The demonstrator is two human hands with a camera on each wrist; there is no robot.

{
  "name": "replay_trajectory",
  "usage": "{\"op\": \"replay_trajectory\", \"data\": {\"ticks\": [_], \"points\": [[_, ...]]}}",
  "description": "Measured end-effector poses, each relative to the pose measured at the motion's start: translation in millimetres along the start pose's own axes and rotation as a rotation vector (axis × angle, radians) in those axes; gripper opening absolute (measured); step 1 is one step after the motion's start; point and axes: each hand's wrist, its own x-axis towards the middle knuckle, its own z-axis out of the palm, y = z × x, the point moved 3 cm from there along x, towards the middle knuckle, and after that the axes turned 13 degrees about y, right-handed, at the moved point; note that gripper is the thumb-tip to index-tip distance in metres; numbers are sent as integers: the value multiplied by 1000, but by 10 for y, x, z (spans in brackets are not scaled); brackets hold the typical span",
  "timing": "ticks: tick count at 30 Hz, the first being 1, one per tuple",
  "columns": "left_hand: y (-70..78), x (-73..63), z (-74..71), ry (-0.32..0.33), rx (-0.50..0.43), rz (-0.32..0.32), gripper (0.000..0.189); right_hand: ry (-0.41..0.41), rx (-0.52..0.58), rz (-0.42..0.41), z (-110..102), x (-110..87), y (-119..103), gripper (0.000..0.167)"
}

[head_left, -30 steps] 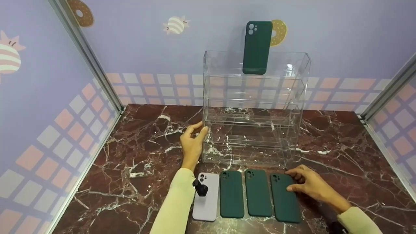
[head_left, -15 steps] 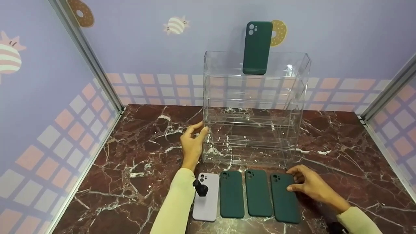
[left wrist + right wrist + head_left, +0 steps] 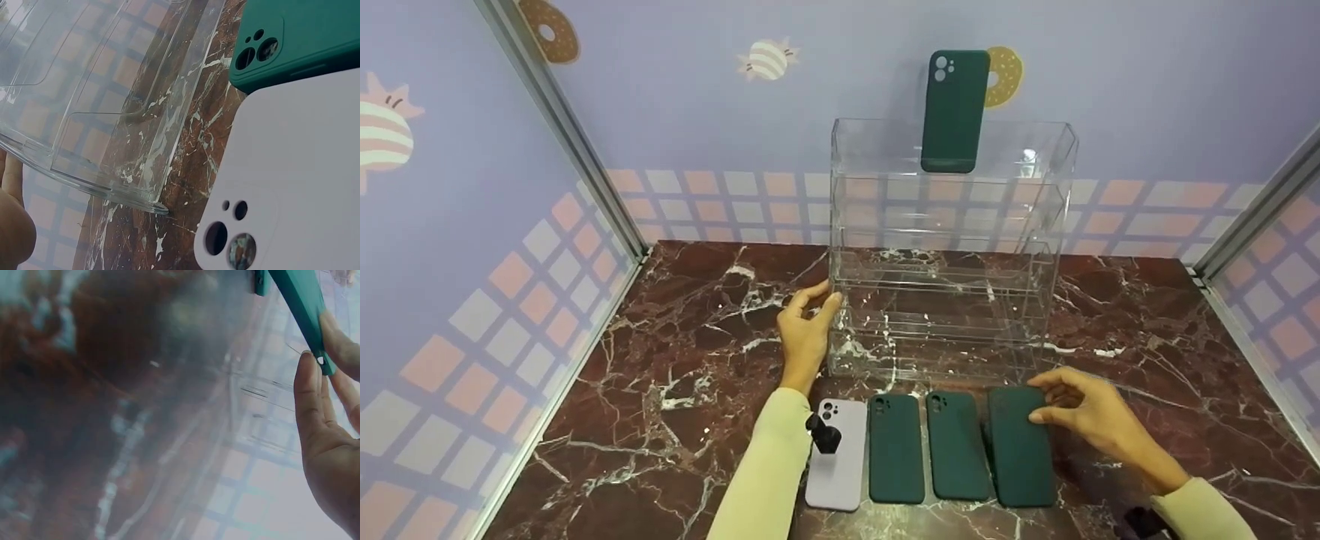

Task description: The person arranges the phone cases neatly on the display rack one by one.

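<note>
My right hand (image 3: 1099,416) pinches the upper right edge of a dark green phone case (image 3: 1021,450), thumb on one face and fingers on the other. That case's camera end is tilted up off the table. In the right wrist view, the green case (image 3: 301,312) appears edge-on between thumb and fingers. My left hand (image 3: 806,326) touches the left side of a clear tiered display rack (image 3: 945,300), its fingers (image 3: 11,180) outside the side panel. Another green case (image 3: 956,112) stands upright in the top tier.
Left of the held case lie two green phone cases (image 3: 895,450) (image 3: 958,446) and a pale lilac one (image 3: 840,465) in a row on the marbled table (image 3: 697,360). Patterned walls (image 3: 697,112) enclose the back and sides. The left wrist camera (image 3: 825,435) overhangs the lilac case.
My right hand has lifted the camera end of the rightmost green case, tilting it up and shifting slightly away from me. My left hand and the rack have stayed put.
</note>
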Motion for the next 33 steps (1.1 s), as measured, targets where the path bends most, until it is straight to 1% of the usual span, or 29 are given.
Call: {"op": "replay_trajectory", "data": {"ticks": [2,6,11,16,20,24,26,30,33], "points": [[7,3,-3,-4,8,-5,25,18,-7,-5,-26,16,-58,38],[18,5,-3,-4,11,0,25,46,21,-28,-77,42,-177,32],[21,6,0,2,7,6,25,114,62,-128,-122,103,-336,31],[12,-4,-3,-2,5,-23,25,176,94,-237,-140,183,-478,34],[-3,-6,-9,-3,23,-38,25,215,116,-295,-170,249,-574,39],[-8,8,-3,3,18,-31,24,248,146,-298,-220,338,-672,39],[-5,11,-4,6,11,-26,24,262,165,-283,-244,395,-726,38],[-3,9,-8,9,11,-20,24,302,180,-290,-289,530,-844,35],[-1,0,-5,7,8,-29,25,334,197,-294,-331,646,-926,32]]}}
